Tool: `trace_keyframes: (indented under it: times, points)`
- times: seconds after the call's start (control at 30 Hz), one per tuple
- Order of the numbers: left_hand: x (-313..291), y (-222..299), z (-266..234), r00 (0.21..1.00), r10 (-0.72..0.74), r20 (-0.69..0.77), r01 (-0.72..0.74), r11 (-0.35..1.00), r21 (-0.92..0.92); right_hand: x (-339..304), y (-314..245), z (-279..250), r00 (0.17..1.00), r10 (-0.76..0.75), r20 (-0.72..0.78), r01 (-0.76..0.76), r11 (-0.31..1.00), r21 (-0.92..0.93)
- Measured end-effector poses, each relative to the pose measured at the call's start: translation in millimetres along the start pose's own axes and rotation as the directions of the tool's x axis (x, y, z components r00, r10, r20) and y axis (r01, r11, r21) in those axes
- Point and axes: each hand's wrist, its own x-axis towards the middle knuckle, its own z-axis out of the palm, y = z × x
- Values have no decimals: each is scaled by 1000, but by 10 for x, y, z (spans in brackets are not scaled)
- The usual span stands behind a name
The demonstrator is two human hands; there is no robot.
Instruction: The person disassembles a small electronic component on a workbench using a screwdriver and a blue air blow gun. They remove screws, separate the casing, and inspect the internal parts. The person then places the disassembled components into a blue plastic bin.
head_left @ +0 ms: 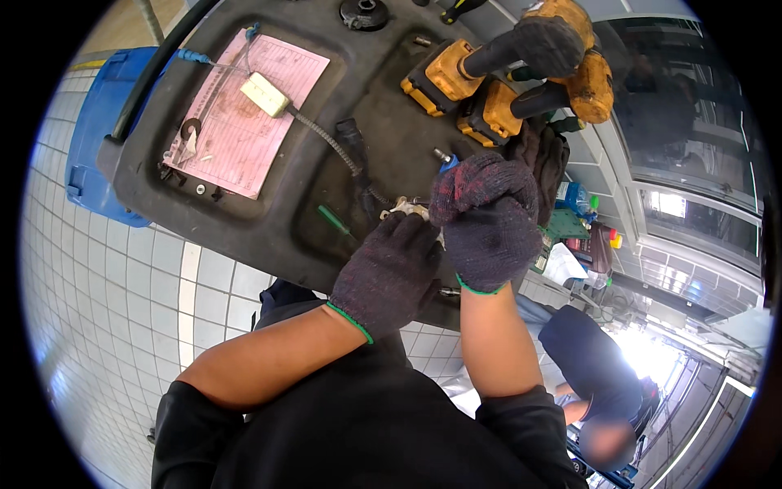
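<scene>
Both my hands wear dark knitted gloves with green cuffs. My left hand point(388, 265) has its fingers curled down onto a small pale part point(405, 209) at the end of a braided grey cable point(330, 144). Close beside it, my right hand point(489, 224) is closed in a fist; whatever it grips is hidden by the glove. A blue piece with a metal tip point(445, 159) pokes out just past the right knuckles. The cable runs up to a pale yellow block point(265, 94) resting on a pink printed sheet point(244, 122). A green-handled screwdriver point(332, 220) lies left of my left hand.
Two yellow-and-black cordless power tools point(456, 77) stand at the back right of the black moulded cart top point(244, 240). A round black part point(363, 14) lies at the far edge. A blue bin point(110, 138) stands left. Another person point(590, 367) is at the lower right.
</scene>
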Motion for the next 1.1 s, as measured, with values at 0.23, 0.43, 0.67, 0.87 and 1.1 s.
trace_keyframes:
  times: [0.23,0.43,0.67,0.87,1.1]
  points:
    - [-13,-26,67,999,-22,-32,20,998,-57,-114,197,185,921,-327,-212,56,649,-759]
    - [-58,-39,182,986,-72,149,69,997,28,-173,121,504,930,-202,-307,62,910,-411]
    - [31,14,20,996,-14,83,7,996,84,-126,-41,16,982,-134,-136,-9,680,-734]
    - [20,32,-2,1000,22,4,-22,997,78,-59,-145,-198,998,59,-7,-38,554,-831]
    - [5,29,-8,998,-26,61,26,1000,5,95,-642,97,954,298,22,-138,503,-853]
